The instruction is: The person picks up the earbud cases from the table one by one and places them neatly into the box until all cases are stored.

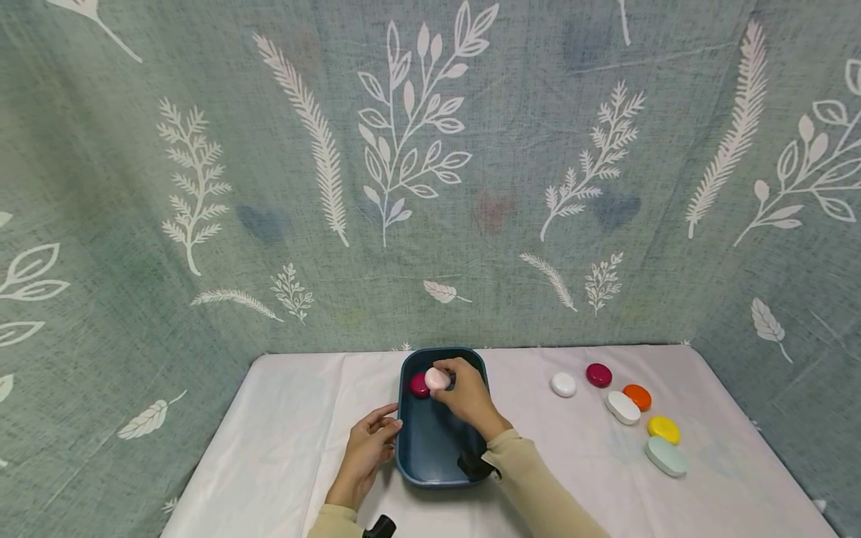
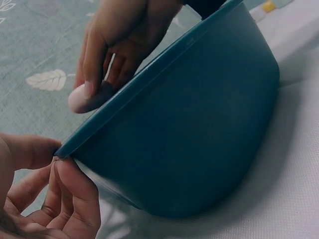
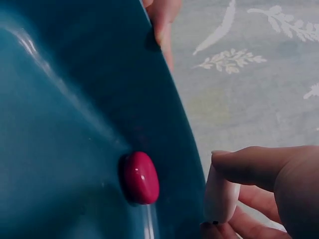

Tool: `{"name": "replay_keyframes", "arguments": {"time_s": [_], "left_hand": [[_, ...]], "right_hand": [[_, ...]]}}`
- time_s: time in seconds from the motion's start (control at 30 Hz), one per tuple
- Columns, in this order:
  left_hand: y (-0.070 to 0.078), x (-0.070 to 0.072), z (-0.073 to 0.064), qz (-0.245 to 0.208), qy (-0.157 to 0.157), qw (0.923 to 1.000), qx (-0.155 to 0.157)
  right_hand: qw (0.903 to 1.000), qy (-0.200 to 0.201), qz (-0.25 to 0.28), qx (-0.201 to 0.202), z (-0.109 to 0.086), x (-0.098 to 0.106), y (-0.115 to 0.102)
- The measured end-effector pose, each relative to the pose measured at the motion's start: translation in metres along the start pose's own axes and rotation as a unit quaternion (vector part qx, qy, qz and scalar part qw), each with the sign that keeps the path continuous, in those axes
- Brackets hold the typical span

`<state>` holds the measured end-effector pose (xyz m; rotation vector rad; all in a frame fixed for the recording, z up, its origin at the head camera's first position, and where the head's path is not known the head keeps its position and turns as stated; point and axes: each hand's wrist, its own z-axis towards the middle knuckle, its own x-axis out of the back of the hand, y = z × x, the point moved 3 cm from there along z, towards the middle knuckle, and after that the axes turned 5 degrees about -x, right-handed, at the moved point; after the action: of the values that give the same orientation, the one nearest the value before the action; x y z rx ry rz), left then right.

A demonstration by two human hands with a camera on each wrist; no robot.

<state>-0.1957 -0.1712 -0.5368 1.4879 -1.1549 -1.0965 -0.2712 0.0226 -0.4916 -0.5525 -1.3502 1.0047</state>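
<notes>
"What does the right hand (image 1: 467, 396) hold?"
"A smooth, pale-pink rounded piece (image 1: 437, 379), pinched by thumb and fingers over the far end of the dark-blue plastic-looking tray (image 1: 433, 448), near a glossy crimson rounded piece (image 1: 418, 387)."
"Which way does it point?"
"Edge-on in the right wrist view, its long axis runs nearly upright."
"The left hand (image 1: 366, 448)?"
"Pinching the tray's rim."

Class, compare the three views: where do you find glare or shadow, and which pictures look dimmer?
Head: brightest, with the white fabric tablecloth evenly lit; left wrist: dimmer, a soft grey shadow on the cloth beside the dark blue round-cornered plastic tub; right wrist: also dimmer, pale glare streaks inside the tub, small highlights on the glossy magenta rounded piece.
</notes>
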Motion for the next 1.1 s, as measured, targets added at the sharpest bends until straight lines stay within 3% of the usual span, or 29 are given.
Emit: {"name": "replay_keyframes", "arguments": {"time_s": [0.8,1.1], "left_hand": [[-0.001,0.0,0.001,-0.001,-0.004,1.0,0.004],[-0.001,-0.001,0.001,-0.006,-0.007,1.0,0.0]], "right_hand": [[0.9995,-0.032,0.006,-0.003,0.003,-0.014,0.008],[0.9973,-0.073,-0.005,-0.003,0.008,-0.021,0.011]]}}
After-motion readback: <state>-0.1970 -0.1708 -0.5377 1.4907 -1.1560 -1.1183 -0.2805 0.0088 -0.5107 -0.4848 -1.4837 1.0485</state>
